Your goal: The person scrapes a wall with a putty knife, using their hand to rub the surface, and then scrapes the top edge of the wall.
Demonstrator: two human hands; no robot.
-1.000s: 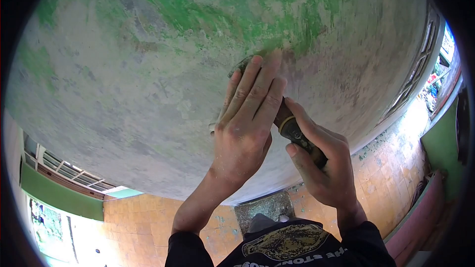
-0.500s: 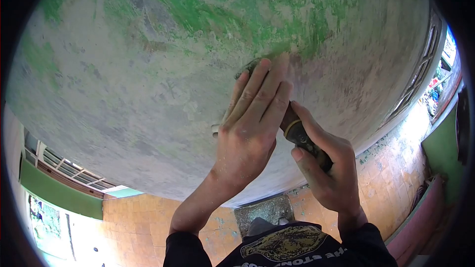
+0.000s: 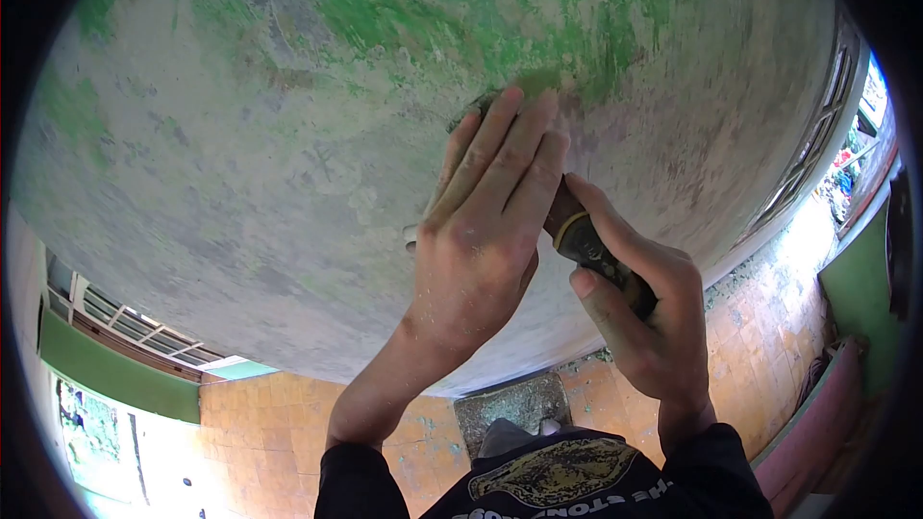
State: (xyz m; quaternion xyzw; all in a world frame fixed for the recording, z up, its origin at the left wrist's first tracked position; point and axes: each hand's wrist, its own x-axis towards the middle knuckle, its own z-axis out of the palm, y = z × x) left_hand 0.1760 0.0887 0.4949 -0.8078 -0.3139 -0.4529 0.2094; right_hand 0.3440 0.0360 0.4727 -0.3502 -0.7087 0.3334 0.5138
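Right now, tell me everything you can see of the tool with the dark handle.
The tool has a dark, mottled handle with a yellow band and a brownish section beyond it. It slants up and left in the picture from the right hand, whose grip closes around the handle. The left hand covers its far end near the wall, mostly hiding it. Its material is unclear.

Glares white on the floor (image 3: 764,346) at both sides, dims across the wall (image 3: 317,173), bends strongly toward black corners.
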